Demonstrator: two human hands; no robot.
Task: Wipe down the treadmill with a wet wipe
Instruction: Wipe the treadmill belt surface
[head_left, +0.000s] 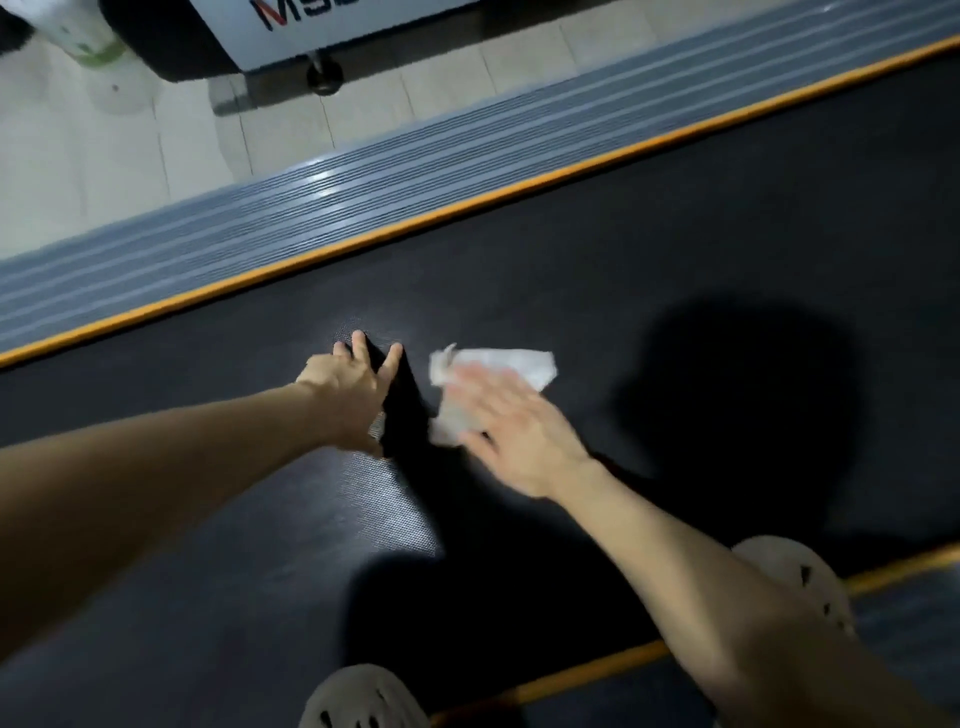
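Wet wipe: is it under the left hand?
No, the wet wipe lies under the flat right hand on the treadmill belt, while the left hand rests bare on the belt beside it.

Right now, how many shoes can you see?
2. One beige clog at the bottom edge, cut off by the frame; a second clog at the lower right, partly behind the right arm.

I am reading just one marking: a red-and-black "M" and dark letters, cut off at the top, showing on the white machine housing (332, 31) beyond the treadmill (597, 249).
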